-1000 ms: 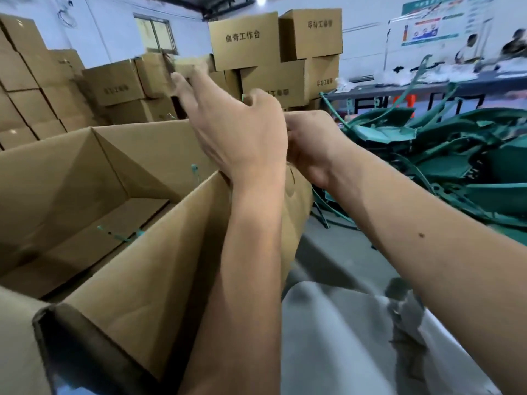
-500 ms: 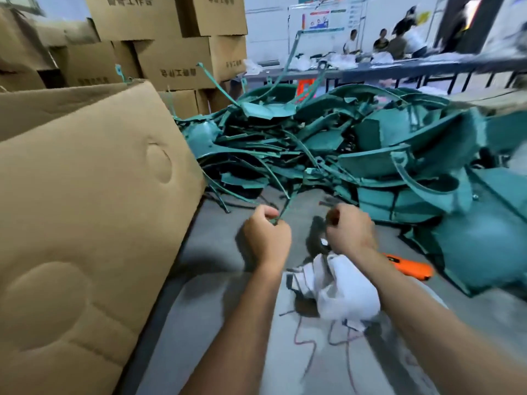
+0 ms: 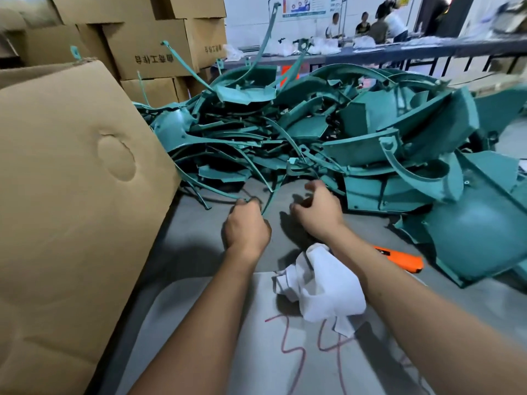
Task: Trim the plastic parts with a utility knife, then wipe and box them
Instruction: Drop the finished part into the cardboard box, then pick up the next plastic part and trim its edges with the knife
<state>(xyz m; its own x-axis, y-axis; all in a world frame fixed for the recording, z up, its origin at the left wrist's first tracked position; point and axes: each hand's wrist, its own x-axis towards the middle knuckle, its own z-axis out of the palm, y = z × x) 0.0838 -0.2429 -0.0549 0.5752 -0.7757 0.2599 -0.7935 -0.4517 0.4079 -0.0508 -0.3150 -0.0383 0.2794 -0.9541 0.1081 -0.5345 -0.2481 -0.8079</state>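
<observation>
A big heap of teal plastic parts (image 3: 328,132) fills the far side of the grey table (image 3: 199,252). My left hand (image 3: 246,226) grips the near end of a thin teal strip (image 3: 272,192) that runs out of the heap. My right hand (image 3: 316,209) hovers at the heap's front edge, fingers loosely curled, holding nothing that I can see. A crumpled white cloth (image 3: 322,289) lies under my right forearm. An orange utility knife (image 3: 399,259) lies on the table to the right of that arm. The open cardboard box (image 3: 71,195) stands at the left.
Stacked brown cartons (image 3: 151,52) rise behind the box. A grey sheet marked with red numerals (image 3: 285,337) covers the table's near part. Several people sit at a long bench (image 3: 370,49) in the background.
My hands left the box's flap and came down to the table by the heap. In the last half second both moved forward; the left now holds a thin strip, the right has loosened.
</observation>
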